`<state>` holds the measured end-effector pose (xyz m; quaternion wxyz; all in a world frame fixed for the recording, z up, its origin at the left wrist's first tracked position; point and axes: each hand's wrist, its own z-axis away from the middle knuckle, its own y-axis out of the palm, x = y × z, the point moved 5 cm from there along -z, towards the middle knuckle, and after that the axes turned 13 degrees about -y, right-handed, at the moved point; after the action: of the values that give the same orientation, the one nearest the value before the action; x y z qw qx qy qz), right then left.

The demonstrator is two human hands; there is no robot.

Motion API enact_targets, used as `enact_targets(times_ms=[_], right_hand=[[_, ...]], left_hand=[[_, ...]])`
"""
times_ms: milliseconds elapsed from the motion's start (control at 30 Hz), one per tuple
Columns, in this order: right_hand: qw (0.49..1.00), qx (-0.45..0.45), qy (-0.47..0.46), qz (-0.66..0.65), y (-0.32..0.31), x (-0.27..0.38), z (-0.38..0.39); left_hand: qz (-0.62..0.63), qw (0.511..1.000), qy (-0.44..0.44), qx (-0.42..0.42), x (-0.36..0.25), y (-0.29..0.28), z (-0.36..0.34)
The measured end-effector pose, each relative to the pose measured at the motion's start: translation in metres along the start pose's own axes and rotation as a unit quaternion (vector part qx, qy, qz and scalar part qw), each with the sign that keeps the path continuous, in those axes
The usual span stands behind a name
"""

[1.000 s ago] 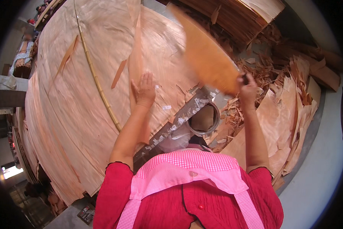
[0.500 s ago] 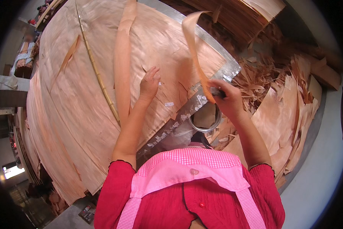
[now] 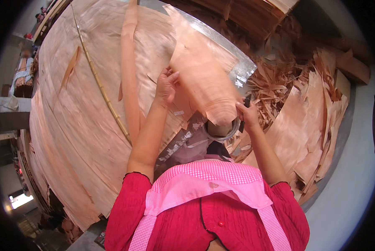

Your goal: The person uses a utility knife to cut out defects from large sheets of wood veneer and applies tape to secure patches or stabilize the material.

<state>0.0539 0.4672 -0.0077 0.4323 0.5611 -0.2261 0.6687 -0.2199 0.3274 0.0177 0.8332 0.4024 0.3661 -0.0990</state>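
Left hand point(image 3: 166, 88) and right hand point(image 3: 247, 115) hold a wood sheet point(image 3: 206, 77) between them.
Right also grips a black object point(image 3: 247, 101); earlier, left was off the sheet.

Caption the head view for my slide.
Left hand and right hand hold opposite edges of a thin wood sheet, partly over larger sheets.

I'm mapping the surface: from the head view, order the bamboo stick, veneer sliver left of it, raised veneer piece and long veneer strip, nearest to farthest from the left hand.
1. Raised veneer piece: at the left hand, to its right
2. Long veneer strip: left of the hand
3. Bamboo stick: left of the strip
4. Veneer sliver: left of the stick
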Motion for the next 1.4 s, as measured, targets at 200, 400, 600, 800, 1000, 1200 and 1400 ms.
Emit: enact_targets(times_ms=[200,400,600,800,1000,1200,1400], right_hand=[[0.985,-0.006,-0.092,0.146,0.005,-0.041,-0.031],[0.952,-0.016,-0.098,0.290,0.007,-0.042,-0.036],[0.938,-0.066,-0.103,0.323,-0.011,-0.040,-0.036],[0.933,0.064,-0.165,0.314,0.076,0.001,-0.042],[0.990,0.141,0.028,-0.008,0.177,-0.030,-0.090],[0.985,0.152,0.025,0.077,0.196,-0.052,-0.098],[0.850,0.158,-0.158,0.478,0.253,-0.009,-0.133]], left_hand=[[-0.518,0.799,0.119,-0.283,-0.009,-0.039,-0.010],[-0.742,0.600,0.124,-0.273,0.006,-0.026,-0.012],[-0.825,0.381,0.304,-0.287,0.029,-0.025,-0.007],[-0.830,0.431,0.274,-0.222,0.035,-0.039,-0.020],[-0.766,0.578,0.205,-0.193,-0.001,-0.019,-0.042],[-0.775,0.486,0.358,-0.187,-0.059,-0.045,-0.132],[-0.747,0.578,0.307,-0.115,-0.055,-0.044,-0.148]])
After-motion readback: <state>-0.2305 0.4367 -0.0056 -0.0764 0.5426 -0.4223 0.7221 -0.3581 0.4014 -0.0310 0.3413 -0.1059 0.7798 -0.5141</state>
